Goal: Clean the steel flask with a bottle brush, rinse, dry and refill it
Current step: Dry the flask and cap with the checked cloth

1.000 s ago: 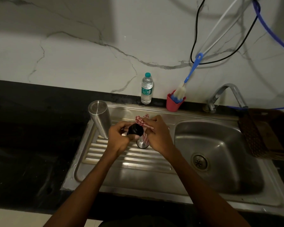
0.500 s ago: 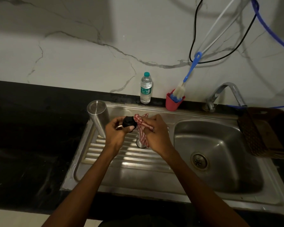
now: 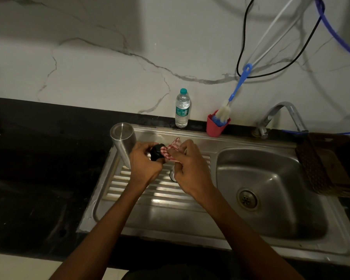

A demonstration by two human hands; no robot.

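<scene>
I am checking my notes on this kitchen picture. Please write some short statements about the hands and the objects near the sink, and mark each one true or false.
1. The left hand holds a small black cap. True.
2. The right hand grips a red-and-white checked cloth. True.
3. The blue-handled bottle brush lies in the sink basin. False: it stands in the red plastic cup by the wall.
4. The steel flask stands inverted on the draining board. True.
5. The clear plastic water bottle has no cap. False: it has a teal cap.
</scene>
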